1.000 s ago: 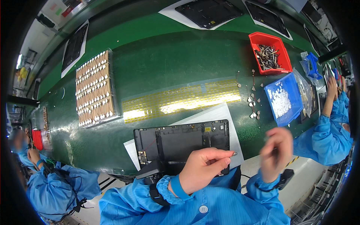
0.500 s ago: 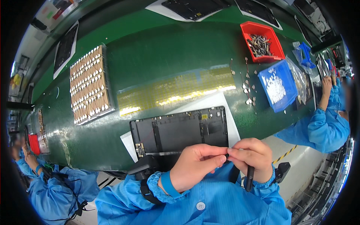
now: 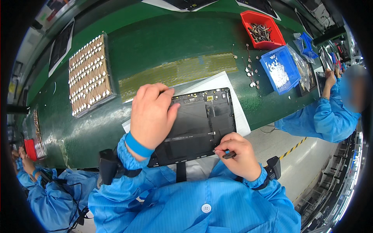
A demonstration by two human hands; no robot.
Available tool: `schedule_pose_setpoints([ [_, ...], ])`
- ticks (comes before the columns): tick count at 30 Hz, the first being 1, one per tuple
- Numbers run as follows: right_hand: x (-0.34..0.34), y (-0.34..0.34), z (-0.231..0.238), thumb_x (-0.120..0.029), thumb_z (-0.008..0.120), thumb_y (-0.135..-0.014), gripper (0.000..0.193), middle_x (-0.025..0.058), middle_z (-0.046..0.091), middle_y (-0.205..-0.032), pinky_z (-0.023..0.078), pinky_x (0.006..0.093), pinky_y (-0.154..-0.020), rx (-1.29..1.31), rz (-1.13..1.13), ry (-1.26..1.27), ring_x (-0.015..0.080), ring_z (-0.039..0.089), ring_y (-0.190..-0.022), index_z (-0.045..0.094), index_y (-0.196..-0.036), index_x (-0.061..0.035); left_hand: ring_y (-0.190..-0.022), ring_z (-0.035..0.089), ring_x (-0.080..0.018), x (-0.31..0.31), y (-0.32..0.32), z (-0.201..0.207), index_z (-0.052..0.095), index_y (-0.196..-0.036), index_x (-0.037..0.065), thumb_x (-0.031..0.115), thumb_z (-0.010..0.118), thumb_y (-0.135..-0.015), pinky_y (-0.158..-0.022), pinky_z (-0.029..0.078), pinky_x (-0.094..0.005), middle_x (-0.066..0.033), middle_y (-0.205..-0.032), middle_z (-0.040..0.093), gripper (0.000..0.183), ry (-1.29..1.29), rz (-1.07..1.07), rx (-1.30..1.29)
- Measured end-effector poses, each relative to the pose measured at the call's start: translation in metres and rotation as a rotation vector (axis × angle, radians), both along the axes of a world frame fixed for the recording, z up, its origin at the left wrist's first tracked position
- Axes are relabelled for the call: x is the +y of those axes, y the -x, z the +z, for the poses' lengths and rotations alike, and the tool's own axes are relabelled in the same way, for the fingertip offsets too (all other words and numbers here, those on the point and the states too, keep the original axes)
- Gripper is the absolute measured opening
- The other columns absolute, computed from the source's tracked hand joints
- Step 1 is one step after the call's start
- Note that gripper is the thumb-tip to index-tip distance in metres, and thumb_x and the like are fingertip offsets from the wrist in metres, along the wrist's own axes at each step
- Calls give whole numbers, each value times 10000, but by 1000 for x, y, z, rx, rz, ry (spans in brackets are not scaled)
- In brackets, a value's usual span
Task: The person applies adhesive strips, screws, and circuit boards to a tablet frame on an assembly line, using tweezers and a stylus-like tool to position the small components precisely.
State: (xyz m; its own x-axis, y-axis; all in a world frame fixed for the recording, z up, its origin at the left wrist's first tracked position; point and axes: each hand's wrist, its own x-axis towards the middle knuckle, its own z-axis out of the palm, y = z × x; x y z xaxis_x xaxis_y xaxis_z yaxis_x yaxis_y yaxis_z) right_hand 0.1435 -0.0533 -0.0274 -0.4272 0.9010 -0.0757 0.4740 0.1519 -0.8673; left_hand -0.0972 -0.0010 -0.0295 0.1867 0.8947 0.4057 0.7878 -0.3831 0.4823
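Observation:
A black tablet back housing (image 3: 186,120) lies open side up in front of me, on white sheets at the table's near edge. Over its far left corner, my left hand (image 3: 149,118) grips the rim: bent fingers lie along the far edge, with the thumb on the inner side. That corner is hidden under the hand. My right hand (image 3: 241,157) is at the near right edge, closed round a dark pen-shaped tool (image 3: 230,155). Its thumb and forefinger pinch together at the housing's rim; anything between them is too small to make out.
A tray of white round parts with brown leads (image 3: 88,77) stands left. At the right are a red bin of small metal parts (image 3: 276,35), a blue bin of white pieces (image 3: 292,64) and loose small parts (image 3: 251,73). Co-workers in blue sit at both sides.
My hands, together over the near right corner before, have parted. The left has gone to the housing's far left corner; the right sits at the near edge, still with the dark tool.

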Motion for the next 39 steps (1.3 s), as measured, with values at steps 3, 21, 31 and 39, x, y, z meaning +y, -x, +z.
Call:
schedule_pose_setpoints([
  [3, -4, 6, 2, 40, 640, -619, 145, 73, 551, -804, 463, 293, -595, -129, 8, -55, 232, 577, -690, 636, -737, -43, -901, 495, -307, -2, 3, -13, 609, -945, 2, 91, 692, -648, -769, 416, -385, -109, -964, 544, 321, -2, 100, 99],
  [21, 13, 1, 8, -121, 681, -644, 146, 97, 546, -772, 470, 357, -580, -279, 24, -155, 276, 577, -700, 580, -715, -43, -814, 495, -346, 4, -1, -3, 514, -856, 4, 280, 697, -677, -699, 422, -421, -164, -836, 513, 377, 212, 124, 223],
  [31, 38, -20, -5, -67, 671, -684, 150, 117, 550, -750, 449, 331, -603, -292, -376, -209, 260, 563, -686, 586, -795, -11, -719, 570, -345, -13, -3, 14, 558, -786, 6, 371, 668, -705, -607, 474, -424, -169, -777, 542, 390, 442, 138, 317],
  [39, 46, -40, -4, -78, 656, -687, 142, 105, 558, -759, 446, 298, -621, -41, -263, -30, 227, 566, -700, 608, -807, -18, -707, 523, -352, -8, 3, 7, 561, -724, 1, 280, 665, -730, -640, 429, -409, -165, -710, 539, 298, 372, -131, 60],
])
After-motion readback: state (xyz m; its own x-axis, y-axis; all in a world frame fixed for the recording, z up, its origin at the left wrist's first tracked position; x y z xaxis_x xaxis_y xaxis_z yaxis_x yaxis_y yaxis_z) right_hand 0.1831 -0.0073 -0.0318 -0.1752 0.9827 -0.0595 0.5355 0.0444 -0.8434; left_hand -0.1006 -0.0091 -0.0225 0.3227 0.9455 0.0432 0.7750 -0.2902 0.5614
